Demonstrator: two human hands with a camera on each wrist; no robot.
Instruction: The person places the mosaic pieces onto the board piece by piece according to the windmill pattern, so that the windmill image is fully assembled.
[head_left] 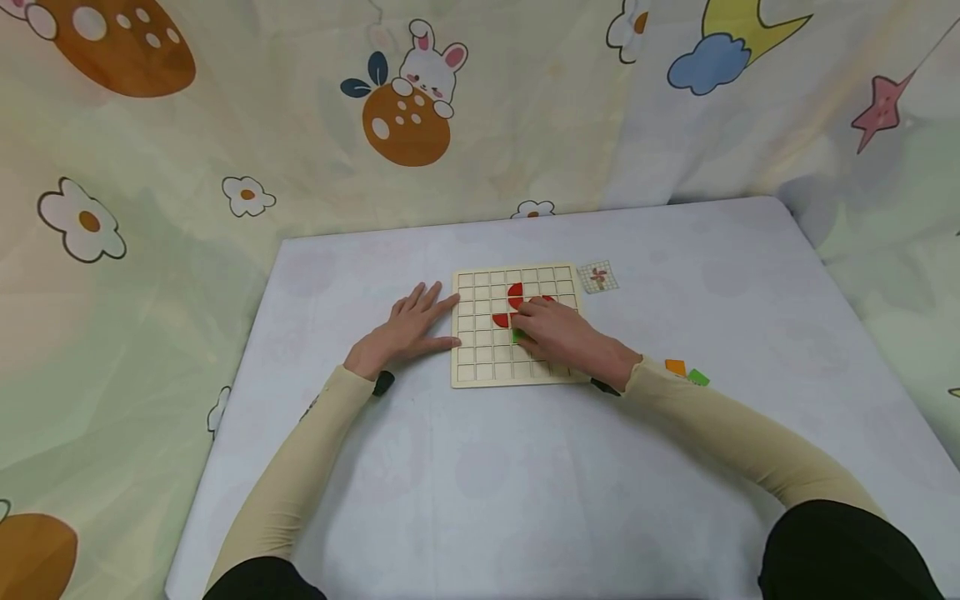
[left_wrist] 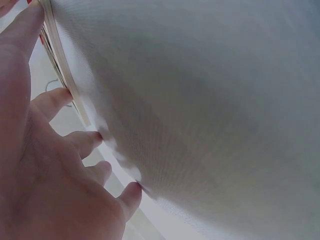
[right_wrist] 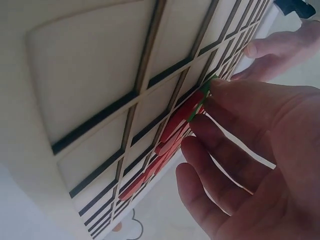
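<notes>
A wooden grid board point(head_left: 474, 353) lies on the table, with several red rounded pieces point(head_left: 515, 290) set in its squares. My left hand point(head_left: 405, 327) rests beside the board's left side, fingers spread, its thumb and forefinger touching the edge. Over the middle of the grid, my right hand point(head_left: 561, 335) pinches a small green piece point(head_left: 518, 336) between thumb and forefinger. In the right wrist view that green piece point(right_wrist: 195, 112) is right by the red pieces point(right_wrist: 177, 117), its lower part hidden. The right hand covers part of the board and some red pieces.
A small pattern card point(head_left: 597, 277) with a gridded picture lies by the board's upper right corner. An orange piece point(head_left: 675, 367) and a green tile point(head_left: 698, 377) lie on the white-covered table point(head_left: 480, 483), close to my right forearm. A printed cloth hangs behind the table.
</notes>
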